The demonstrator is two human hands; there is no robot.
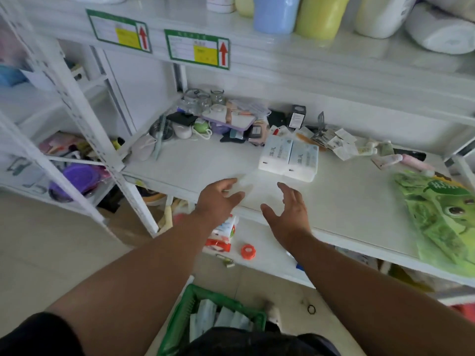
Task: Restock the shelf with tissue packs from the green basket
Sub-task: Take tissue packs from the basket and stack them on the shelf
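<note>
Held out over the front edge of the flat white shelf board (205, 160): bare left hand (218, 201) and bare right hand (290, 211), a little apart, fingers spread, nothing in either one. Blurred at the left fingertips, so hard to tell whether touching the board. Just past the hands, sat on the board side by side and touching: two white tissue packs with pale blue tops (289, 160).

Down below, between the arms, stood on the floor: green plastic basket with slotted walls (185, 312). Cut off at its near side by dark clothing. Inside, more pale tissue packs (218, 319) standing on end; too hidden to count.

Piled at the back of the board: clear glass jars (203, 100) and a heap of small things, too jumbled to name. Lay at the far right of the board, cut off by the edge: green printed bag with a cartoon face (442, 217). On the lower board, partly hidden behind the left wrist: red and white packet (222, 235), beside a small orange round thing (248, 251).
</note>
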